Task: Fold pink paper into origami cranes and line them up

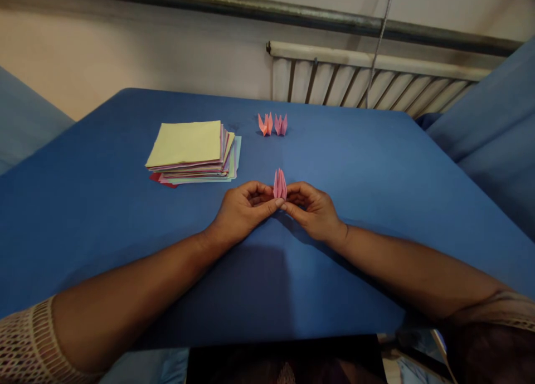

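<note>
A small pink folded paper piece stands upright at the middle of the blue table. My left hand pinches its left side with curled fingers. My right hand pinches its right side in the same way. Both hands rest on the table. Farther back lie two finished folded pieces, an orange-pink one and a pink one, side by side.
A stack of coloured square paper sheets with a pale yellow sheet on top lies to the left of my hands. A radiator and a wall stand behind the table. Blue fabric shows at both sides.
</note>
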Action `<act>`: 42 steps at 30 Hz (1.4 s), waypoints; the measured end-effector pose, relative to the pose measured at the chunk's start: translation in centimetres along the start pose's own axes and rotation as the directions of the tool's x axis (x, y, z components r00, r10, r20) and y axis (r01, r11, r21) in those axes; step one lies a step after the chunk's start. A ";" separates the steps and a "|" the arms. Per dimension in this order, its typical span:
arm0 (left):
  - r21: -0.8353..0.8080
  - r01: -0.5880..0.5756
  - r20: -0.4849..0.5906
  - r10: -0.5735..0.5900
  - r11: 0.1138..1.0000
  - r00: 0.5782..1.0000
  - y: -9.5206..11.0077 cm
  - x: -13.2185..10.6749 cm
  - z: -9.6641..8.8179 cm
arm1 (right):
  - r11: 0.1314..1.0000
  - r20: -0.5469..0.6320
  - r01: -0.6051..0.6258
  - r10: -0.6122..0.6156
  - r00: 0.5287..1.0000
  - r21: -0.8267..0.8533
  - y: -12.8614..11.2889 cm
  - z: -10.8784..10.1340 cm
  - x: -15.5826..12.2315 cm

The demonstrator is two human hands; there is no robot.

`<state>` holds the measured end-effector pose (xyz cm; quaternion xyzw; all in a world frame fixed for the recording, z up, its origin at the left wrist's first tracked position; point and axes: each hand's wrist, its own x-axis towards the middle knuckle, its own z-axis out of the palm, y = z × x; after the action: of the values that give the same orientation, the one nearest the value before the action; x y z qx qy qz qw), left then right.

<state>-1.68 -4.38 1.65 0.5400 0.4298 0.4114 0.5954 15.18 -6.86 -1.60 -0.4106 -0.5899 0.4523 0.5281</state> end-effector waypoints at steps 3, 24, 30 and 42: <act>0.018 0.000 -0.001 0.000 1.000 1.000 0.1 0.0 0.0 | 1.000 -0.004 0.006 -0.006 1.000 -0.014 0.0 0.0 0.0; 0.069 -0.082 -0.049 0.086 0.994 0.995 0.1 0.2 -0.1 | 0.975 -0.088 -0.116 0.135 0.987 0.189 0.1 0.0 0.9; 0.200 -0.174 -0.083 0.193 0.964 0.978 -0.1 0.2 -0.1 | 0.990 -0.083 0.046 -0.058 0.995 -0.136 0.1 0.2 0.2; 0.479 -0.344 0.020 0.381 0.808 0.924 -0.8 0.3 -0.7 | 0.993 -0.060 -0.113 0.115 0.991 0.042 0.9 0.6 0.0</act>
<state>-2.24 -3.99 0.76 0.7246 0.4287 0.4202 0.3387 14.62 -6.72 -2.48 -0.4474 -0.5398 0.4800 0.5273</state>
